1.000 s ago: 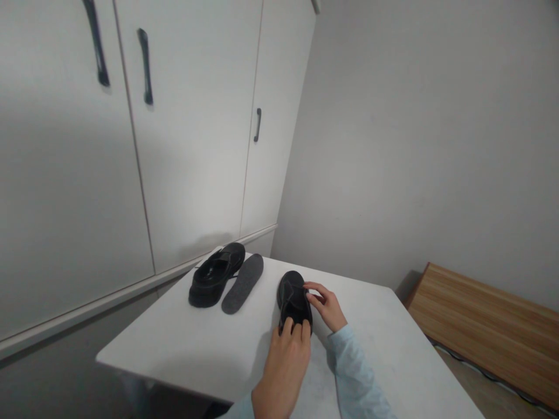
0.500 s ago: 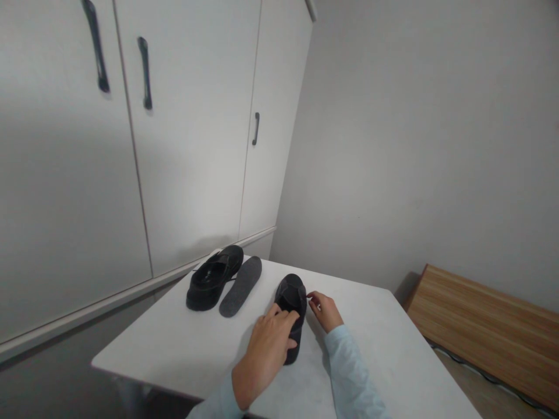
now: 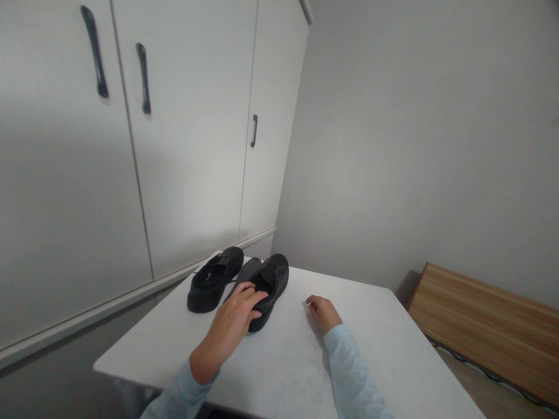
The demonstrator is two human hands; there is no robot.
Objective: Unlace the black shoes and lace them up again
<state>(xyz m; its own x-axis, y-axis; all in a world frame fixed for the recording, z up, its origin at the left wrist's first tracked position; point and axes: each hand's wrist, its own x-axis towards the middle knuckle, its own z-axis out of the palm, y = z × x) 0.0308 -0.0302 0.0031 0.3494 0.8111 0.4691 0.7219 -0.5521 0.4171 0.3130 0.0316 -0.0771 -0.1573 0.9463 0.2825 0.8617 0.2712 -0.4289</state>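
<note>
White cabinet doors with dark handles and a plain grey wall back the white desk [image 3: 371, 349] on which I work. My left hand [image 3: 236, 317] grasps the near shoe [image 3: 271, 285] at its heel end, fingers curled over the rim of the opening. The shoe lies directly ahead of this hand, its long axis running away from me and slightly right, toe farthest. My right hand [image 3: 322, 311] rests on the desk, released, fingers loosely bent, holding nothing; it lies apart from the shoe on its right, so my left hand is the nearer. A flat grey insole [image 3: 245, 272] lies partly under the held shoe. A second black shoe [image 3: 213, 279] stands just left of the insole. Both shoes appear matt, soft-surfaced, rounded at the toe.
</note>
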